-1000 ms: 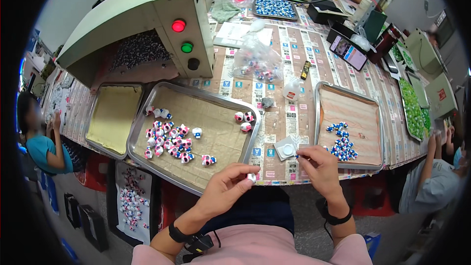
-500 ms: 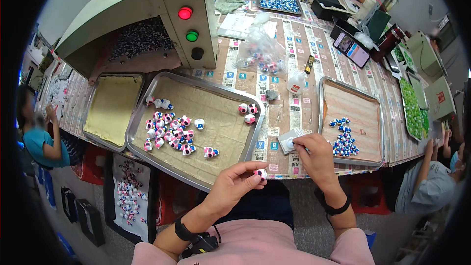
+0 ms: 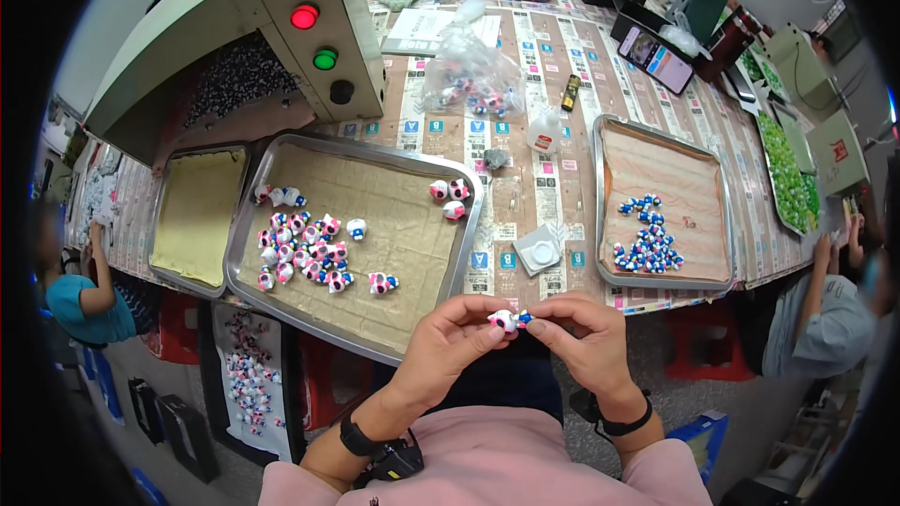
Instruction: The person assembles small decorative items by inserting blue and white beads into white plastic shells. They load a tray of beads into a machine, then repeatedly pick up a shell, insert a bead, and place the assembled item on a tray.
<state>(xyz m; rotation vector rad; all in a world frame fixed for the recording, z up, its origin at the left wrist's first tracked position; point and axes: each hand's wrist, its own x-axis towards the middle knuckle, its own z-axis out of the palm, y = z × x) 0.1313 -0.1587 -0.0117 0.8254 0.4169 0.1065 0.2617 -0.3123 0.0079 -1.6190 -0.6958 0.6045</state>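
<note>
In front of my chest, my left hand (image 3: 448,345) pinches a small white figurine head (image 3: 502,319) with pink and dark markings. My right hand (image 3: 586,342) grips a little blue figurine body (image 3: 524,318) between thumb and fingertips, held against the head. Whether the two pieces are joined cannot be made out. To the left, a metal tray (image 3: 473,225) lined with brown paper bears pink-and-white heads and several figurines with blue bodies. A second lined tray (image 3: 727,215) on the right has a pile of small blue-and-white bodies (image 3: 649,248). Between them lies a white square with a round dish (image 3: 539,251).
A big pale machine (image 3: 342,28) with red and green lights stands at the back left, by a yellow-lined tray (image 3: 199,215). Behind the dish are a white bottle (image 3: 544,131), a dark lump, a plastic bag (image 3: 473,75) and a phone (image 3: 656,59). Other people sit at both sides.
My right hand has come from the round dish to the head in my left hand, and the blue body now shows in its fingers. The whole view has shifted slightly.
</note>
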